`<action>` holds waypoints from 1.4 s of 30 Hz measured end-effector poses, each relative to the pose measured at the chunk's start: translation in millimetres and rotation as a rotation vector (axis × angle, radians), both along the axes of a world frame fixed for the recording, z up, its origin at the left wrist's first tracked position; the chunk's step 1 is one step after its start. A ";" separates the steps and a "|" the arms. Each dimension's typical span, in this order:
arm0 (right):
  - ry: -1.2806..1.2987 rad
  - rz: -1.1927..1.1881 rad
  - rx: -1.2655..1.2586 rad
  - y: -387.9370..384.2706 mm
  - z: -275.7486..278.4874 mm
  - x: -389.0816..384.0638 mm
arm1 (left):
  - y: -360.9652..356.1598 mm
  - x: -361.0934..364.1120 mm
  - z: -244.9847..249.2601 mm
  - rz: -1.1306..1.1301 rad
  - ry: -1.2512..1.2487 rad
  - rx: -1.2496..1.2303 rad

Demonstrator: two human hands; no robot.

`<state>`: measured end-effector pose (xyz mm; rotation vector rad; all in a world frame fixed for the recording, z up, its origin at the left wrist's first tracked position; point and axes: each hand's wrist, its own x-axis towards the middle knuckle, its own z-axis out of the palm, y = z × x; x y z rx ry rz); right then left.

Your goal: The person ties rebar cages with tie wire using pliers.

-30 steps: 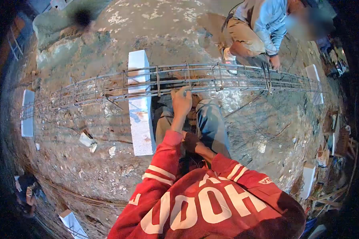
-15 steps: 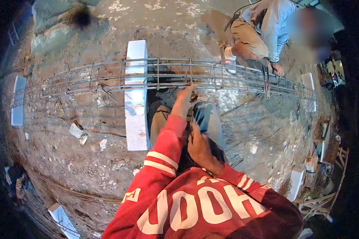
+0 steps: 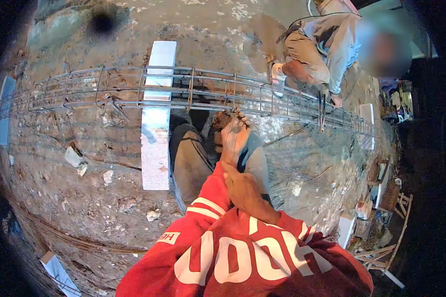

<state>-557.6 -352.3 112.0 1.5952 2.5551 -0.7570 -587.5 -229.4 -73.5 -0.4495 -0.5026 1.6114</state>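
Note:
A long rebar cage (image 3: 109,91) lies across the ground, resting on a white block (image 3: 155,143). My left hand (image 3: 234,137) is held palm up just below the cage, its fingers curled around what look like thin dark wires. My right hand (image 3: 243,187) is pressed against my left wrist. A dark strip shows between the two hands, and I cannot tell whether the right hand grips it. Both arms are in red hoodie sleeves, above my bent knees.
Another person (image 3: 327,49) crouches on the far side of the cage, one hand down at its bars. More white blocks (image 3: 366,119) support the cage ends. Loose stones (image 3: 73,156) lie on the rough dirt at the left, and wooden scraps (image 3: 381,247) at the right.
My left hand has come back off the cage bar and turned palm up. My right hand has moved up to the left wrist. The view has shifted slightly.

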 end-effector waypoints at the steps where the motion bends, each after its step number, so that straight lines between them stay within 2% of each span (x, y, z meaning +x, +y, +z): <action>1: 0.042 0.120 0.002 1.3 -17.2 3.2 | 1.4 2.6 -0.6 0.013 -0.049 0.002; 2: 0.084 0.240 0.003 2.0 -32.2 5.1 | 1.0 2.6 2.8 0.014 -0.037 -0.027; 5: 0.154 0.306 0.043 13.7 -66.7 -23.6 | 1.1 8.5 -1.2 -0.012 -0.139 -0.061; 7: 0.019 0.261 -0.144 27.3 -55.7 -59.8 | 6.9 8.2 -2.8 0.006 -0.080 -0.034; 9: -0.001 0.364 -0.119 40.0 -59.9 -86.8 | 8.0 10.2 -5.4 0.023 -0.020 -0.015; 12: 0.006 0.352 -0.109 71.4 -36.2 -126.2 | 14.7 11.0 -6.0 0.018 0.019 -0.094; 14: -0.019 0.308 -0.067 96.6 -22.4 -145.7 | 15.7 7.1 -7.3 -0.075 0.120 -0.102; 17: -0.062 0.227 0.148 141.8 12.7 -160.4 | 12.5 -10.1 -15.5 -0.212 0.283 -0.119; 18: -0.133 0.228 0.297 161.8 24.4 -155.1 | 9.2 -17.7 -21.0 -0.259 0.340 -0.129; 19: 0.077 0.295 0.445 198.3 13.9 -130.5 | 5.0 -26.9 -24.1 -0.305 0.397 -0.141; 20: -0.004 0.249 0.544 209.7 47.1 -108.8 | 2.7 -39.3 -26.6 -0.398 0.458 -0.184; 21: -0.176 0.402 0.598 244.3 46.5 -66.7 | 0.4 -52.7 -27.6 -0.493 0.518 -0.227; 22: -0.100 -0.046 0.483 244.2 59.2 -36.4 | -0.9 -67.3 -20.6 -0.565 0.767 -0.314; 23: 0.121 0.000 0.445 252.9 54.4 14.4 | -1.1 -79.3 -12.2 -0.630 1.017 -0.400; 24: 0.128 -0.131 0.472 241.5 40.9 58.9 | -1.7 -85.0 -10.7 -0.628 1.021 -0.400; 25: 0.011 -0.244 0.304 230.7 15.5 108.8 | -1.0 -89.9 -8.9 -0.541 1.239 -0.360; 26: -0.042 -0.229 0.267 195.8 -4.9 138.2 | 1.1 -93.9 -6.3 -0.443 1.455 -0.316; 27: -0.208 0.118 0.286 183.6 -71.1 194.7 | 1.4 -91.4 4.9 -0.441 1.460 -0.319; 28: 0.137 -0.119 -0.069 138.7 -88.0 194.9 | -0.1 -84.0 24.3 -0.352 1.751 -0.566; 29: 0.133 -0.279 -0.170 98.8 -92.5 171.3 | -1.7 -79.4 44.8 -0.241 2.029 -0.825; 30: 0.116 -0.346 -0.079 72.2 -100.7 143.7 | -5.4 -79.4 64.0 -0.184 2.135 -0.881; 31: 0.101 -0.416 0.011 56.0 -105.8 125.3 | -7.6 -77.3 62.3 -0.185 2.150 -0.884; 34: 0.031 -0.503 -0.047 48.5 -87.5 109.2 | -13.2 -73.7 44.6 -0.132 2.064 -0.858; 36: 0.052 -0.502 -0.052 46.6 -92.4 116.2 | -15.4 -76.5 23.2 -0.418 0.766 -0.552; 37: 0.061 -0.491 -0.060 46.2 -94.9 118.7 | -15.5 -70.8 12.3 -0.410 0.774 -0.554; 39: 0.118 -0.488 -0.057 45.6 -96.9 120.5 | -12.0 -50.2 -11.4 -0.294 0.526 -0.212; 41: 0.164 -0.491 -0.050 51.6 -94.2 123.0 | -4.2 -34.7 -20.4 -0.282 0.444 -0.232; 42: 0.157 -0.513 -0.153 56.1 -89.3 125.4 | -2.2 -29.2 -25.0 -0.270 0.329 -0.086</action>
